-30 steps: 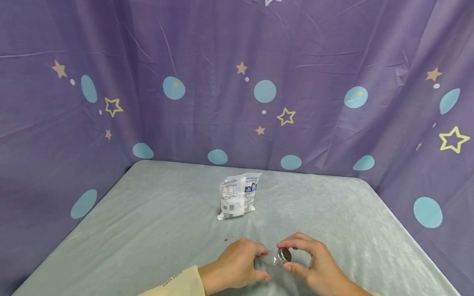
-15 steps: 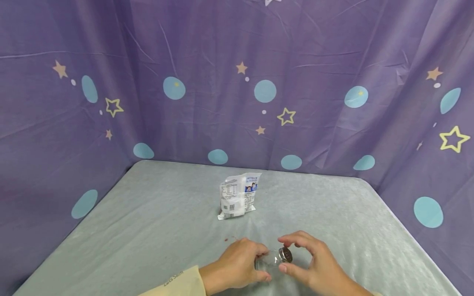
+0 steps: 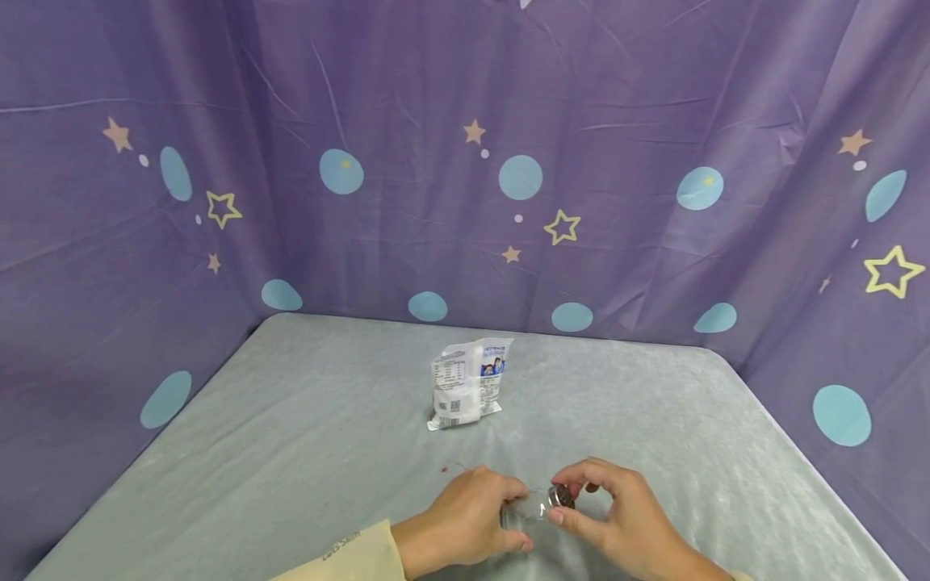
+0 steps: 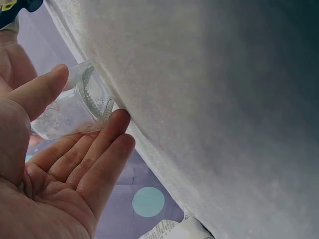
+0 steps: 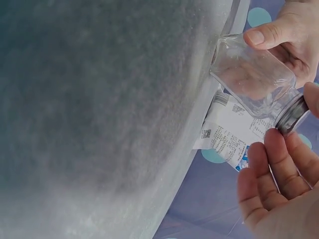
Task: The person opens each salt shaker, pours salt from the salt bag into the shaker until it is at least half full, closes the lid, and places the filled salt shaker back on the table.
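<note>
A clear square glass jar (image 5: 249,72) lies tilted on its side between my hands, just above the table. My left hand (image 3: 472,516) holds its base end, thumb on one side and fingers on the other. At the jar's neck sits a dark lid with a shiny metal rim (image 5: 293,114). My right hand (image 3: 621,512) pinches this lid between thumb and fingertips, as the head and right wrist views show. In the left wrist view the jar's bottom (image 4: 92,94) faces the camera, and the lid is hidden there.
A white printed plastic packet (image 3: 468,383) stands on the grey cloth-covered table (image 3: 320,420) beyond the hands. Small reddish specks (image 3: 445,470) mark the cloth near the left hand. Purple curtains (image 3: 436,97) with stars and dots enclose the table's back and sides.
My right fingers held the lid a second ago, came off it half a second ago, and now grip it again. The left hand and jar stay nearly still.
</note>
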`<state>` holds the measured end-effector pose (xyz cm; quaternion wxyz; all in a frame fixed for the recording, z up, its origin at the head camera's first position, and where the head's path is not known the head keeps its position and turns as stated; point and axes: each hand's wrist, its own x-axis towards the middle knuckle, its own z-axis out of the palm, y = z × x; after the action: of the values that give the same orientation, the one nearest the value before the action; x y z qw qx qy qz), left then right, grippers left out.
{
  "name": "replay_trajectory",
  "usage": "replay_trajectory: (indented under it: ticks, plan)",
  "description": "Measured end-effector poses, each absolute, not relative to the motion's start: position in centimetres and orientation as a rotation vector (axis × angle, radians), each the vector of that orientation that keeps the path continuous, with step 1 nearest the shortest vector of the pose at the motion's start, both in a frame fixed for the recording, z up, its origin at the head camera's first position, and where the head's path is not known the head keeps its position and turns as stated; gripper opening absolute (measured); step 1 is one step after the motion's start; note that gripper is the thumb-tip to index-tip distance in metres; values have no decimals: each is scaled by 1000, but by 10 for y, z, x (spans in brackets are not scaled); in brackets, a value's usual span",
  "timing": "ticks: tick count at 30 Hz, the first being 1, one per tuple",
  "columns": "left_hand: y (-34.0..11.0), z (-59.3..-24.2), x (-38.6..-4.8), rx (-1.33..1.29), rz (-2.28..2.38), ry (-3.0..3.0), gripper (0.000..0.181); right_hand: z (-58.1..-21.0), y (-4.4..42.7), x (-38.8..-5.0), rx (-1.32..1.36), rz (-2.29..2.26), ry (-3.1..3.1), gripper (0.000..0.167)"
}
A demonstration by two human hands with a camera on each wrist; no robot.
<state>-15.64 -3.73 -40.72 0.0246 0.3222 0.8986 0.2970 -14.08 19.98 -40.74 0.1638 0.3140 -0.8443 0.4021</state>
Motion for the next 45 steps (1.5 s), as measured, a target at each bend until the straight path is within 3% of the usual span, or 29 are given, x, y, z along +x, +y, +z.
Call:
replay_trajectory:
  ticks: [21,37,45]
  plan:
    - [-36,-406,-154,1034,873,2817,25,-405,207,-146,1226,1241,-2292,48]
    - [-35,-404,-154,1021,837,2824,26,-401,206,-144,1228,1223,-2309,62]
    - [-35,-405,-154,1028,825,2841,28,-401,204,-143,1031,1103,-2336,44]
